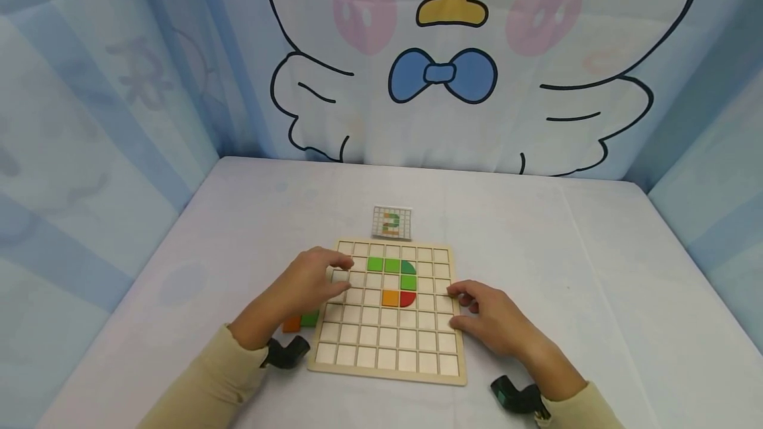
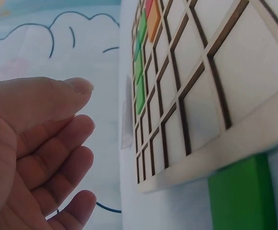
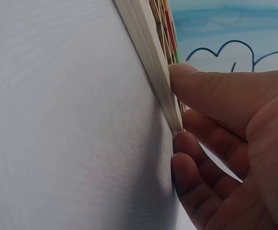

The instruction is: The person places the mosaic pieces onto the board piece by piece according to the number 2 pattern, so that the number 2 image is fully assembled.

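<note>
A wooden grid board (image 1: 387,376) lies on the table. In its cells sit several light green squares (image 1: 392,265), a dark green quarter-round tile (image 1: 408,267), an orange square (image 1: 390,298) and a red quarter-round tile (image 1: 407,298). My left hand (image 1: 304,282) is over the board's left side, thumb and fingers apart with nothing between them. At the opposite edge, thumb and fingertips of my right hand (image 1: 491,316) rest against the wooden rim, as the right wrist view (image 3: 220,139) also shows.
Behind the board, a small pattern card (image 1: 391,222) shows a coloured figure on a grid. Loose orange (image 1: 291,324) and green (image 1: 310,318) pieces lie by the board's left edge, partly hidden by the left arm. A printed curtain (image 1: 441,131) hangs behind the white table (image 1: 596,283).
</note>
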Demonstrator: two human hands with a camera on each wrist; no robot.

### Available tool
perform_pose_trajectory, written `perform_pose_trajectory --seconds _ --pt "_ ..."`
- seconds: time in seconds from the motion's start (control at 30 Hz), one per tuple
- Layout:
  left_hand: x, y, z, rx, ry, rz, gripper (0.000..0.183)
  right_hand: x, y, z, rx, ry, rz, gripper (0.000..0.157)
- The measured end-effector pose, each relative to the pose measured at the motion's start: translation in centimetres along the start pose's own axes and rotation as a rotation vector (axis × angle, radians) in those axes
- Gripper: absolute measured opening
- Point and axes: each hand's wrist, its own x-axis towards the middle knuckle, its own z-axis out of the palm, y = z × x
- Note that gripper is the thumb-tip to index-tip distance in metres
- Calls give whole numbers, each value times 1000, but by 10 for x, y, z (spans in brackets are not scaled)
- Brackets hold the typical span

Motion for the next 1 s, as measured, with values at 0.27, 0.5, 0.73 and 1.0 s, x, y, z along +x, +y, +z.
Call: perform_pose_trajectory --seconds 0.27,0.5,0.73,1.0 --pt "-8 -18 -21 8 46 -114 35 0 0 0 19 1 -19 41" --pt "-18 -36 -35 48 56 -160 37 -1 0 0 19 0 -7 42" --pt "-26 -55 -38 31 23 -215 39 -1 -1 -1 18 -1 -1 42" --pt "-39 -71 -37 29 -2 -192 39 -1 -1 -1 19 0 -2 41"
